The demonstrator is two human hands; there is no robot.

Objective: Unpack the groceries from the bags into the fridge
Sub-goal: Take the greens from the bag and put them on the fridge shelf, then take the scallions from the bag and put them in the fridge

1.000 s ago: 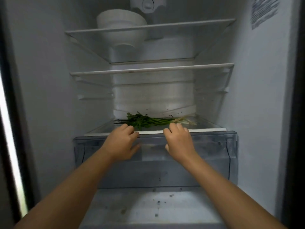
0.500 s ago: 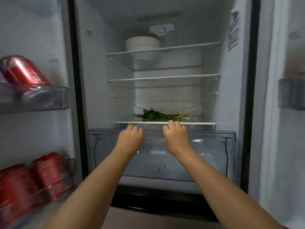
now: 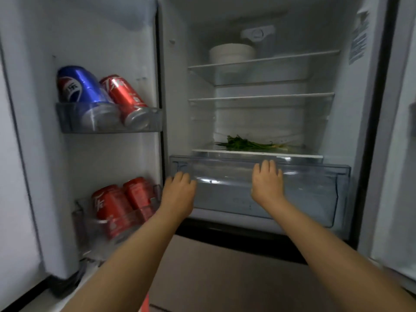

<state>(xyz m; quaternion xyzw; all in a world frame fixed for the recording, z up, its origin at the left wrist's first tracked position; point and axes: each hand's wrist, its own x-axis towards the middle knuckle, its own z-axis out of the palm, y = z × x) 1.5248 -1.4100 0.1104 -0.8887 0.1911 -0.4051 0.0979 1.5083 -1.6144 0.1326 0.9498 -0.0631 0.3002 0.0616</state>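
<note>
Both of your hands are empty at the clear crisper drawer (image 3: 258, 188) at the bottom of the fridge (image 3: 360, 131). Your right hand (image 3: 267, 185) lies flat and open against the drawer front, fingertips reaching up to its top edge. Your left hand (image 3: 179, 194) is loosely curled just off the drawer's left corner; whether it touches the plastic cannot be told from this angle.

The only grocery visible inside is a bunch of green onions (image 3: 249, 144), lying flat on the glass shelf (image 3: 256, 152) directly above the drawer. A stack of white bowls (image 3: 231, 52) sits on the top shelf. The open door to your left holds cans: a blue can (image 3: 76, 86) and a red can (image 3: 122, 95) in the upper bin, and more red cans (image 3: 121, 206) in the lower one.

The step in hand looks like working the drawer — either seating it or getting set to pull it — with nothing carried in either hand. No bag is in view, so more groceries would have to come from outside the frame.

If you mean to open the drawer, hook your fingers over the top lip with both hands spread evenly and draw it straight — a one-sided pull may skew it on its runners. If it is being shut, press squarely until the front sits flush, then turn back for the bags.
</note>
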